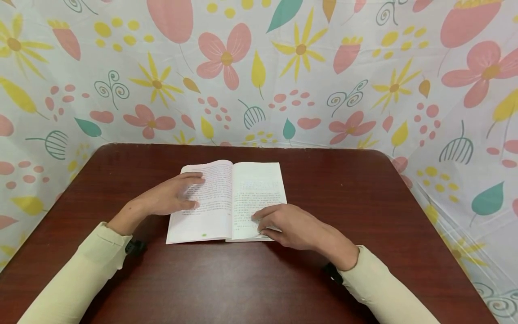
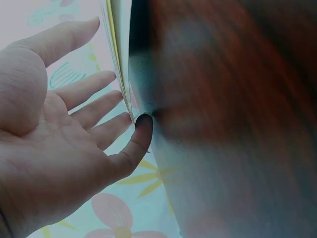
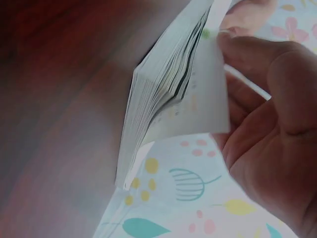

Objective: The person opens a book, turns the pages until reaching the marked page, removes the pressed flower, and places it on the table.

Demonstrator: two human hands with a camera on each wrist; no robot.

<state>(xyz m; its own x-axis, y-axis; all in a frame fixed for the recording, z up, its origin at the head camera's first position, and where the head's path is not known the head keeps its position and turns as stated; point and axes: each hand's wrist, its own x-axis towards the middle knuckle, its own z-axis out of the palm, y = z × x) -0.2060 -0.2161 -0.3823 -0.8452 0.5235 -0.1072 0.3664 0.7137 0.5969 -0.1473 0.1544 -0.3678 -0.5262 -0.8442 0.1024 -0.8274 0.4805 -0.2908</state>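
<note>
Step, apparently: page-turn. Right hand (image 1: pixel 292 226) pinches page (image 3: pixel 210 101) at lower-right corner of book (image 1: pixel 194 228); left hand (image 1: pixel 167 196), loosely spread, at book's left. Next likely needs leftward lift.

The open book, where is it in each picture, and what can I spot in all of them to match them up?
Head: the book lies open near the middle, on the table.
Left wrist: top, left of centre; only a thin edge of the book shows.
Right wrist: upper middle, the book's page edges showing.
Shared landmark: the flowery backdrop.
</note>
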